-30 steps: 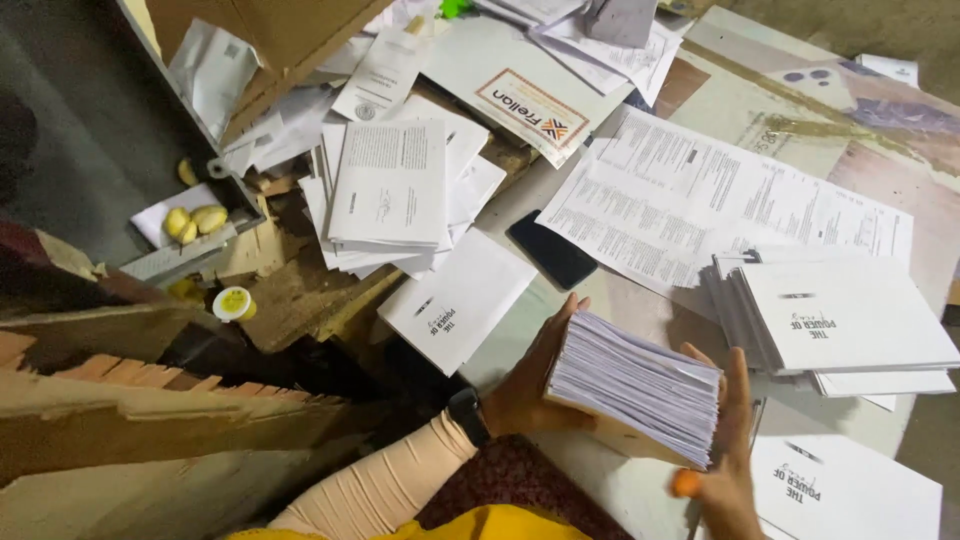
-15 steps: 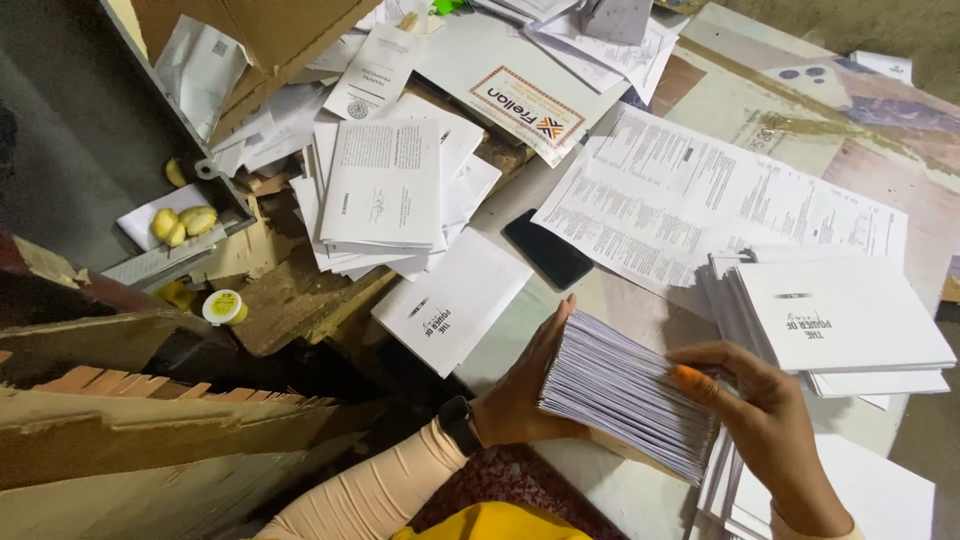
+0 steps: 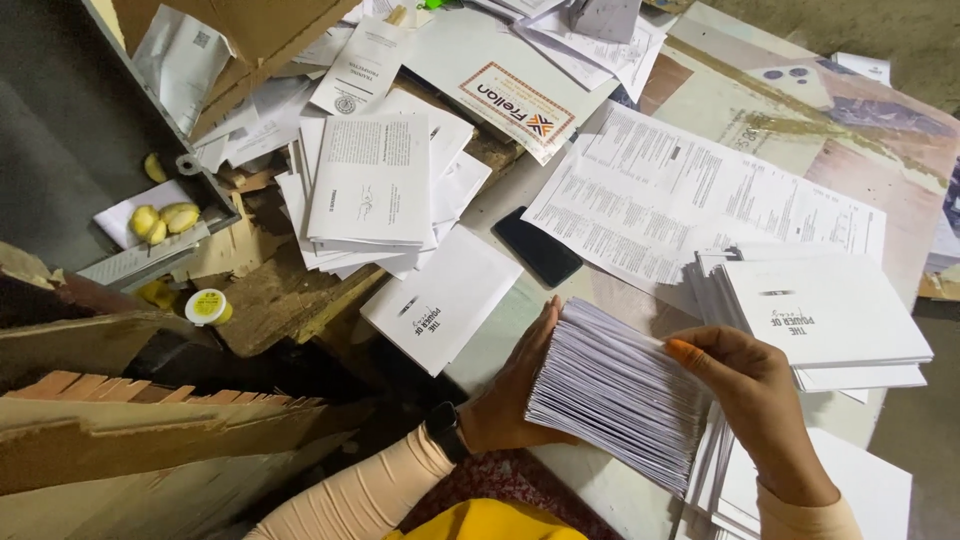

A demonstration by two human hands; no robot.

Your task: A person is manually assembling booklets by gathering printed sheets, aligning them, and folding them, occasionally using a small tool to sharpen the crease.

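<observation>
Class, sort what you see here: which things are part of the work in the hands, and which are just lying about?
In hand:
left hand
right hand
thick stack of white sheets
pile of printed white booklets

Lying about:
black phone
yellow-lidded small jar
cardboard box
large printed sheet

Just the one camera here, worn on the person's head and tilted steeply down at a cluttered table (image 3: 640, 130). It sits close, so the near edge catches both forearms coming up from the bottom, with the left hand (image 3: 510, 390) and right hand (image 3: 760, 400) on a stack of white booklets (image 3: 615, 395) low and right of centre. The far side reaches loose papers and cardboard; the left runs off into a dark floor.
</observation>
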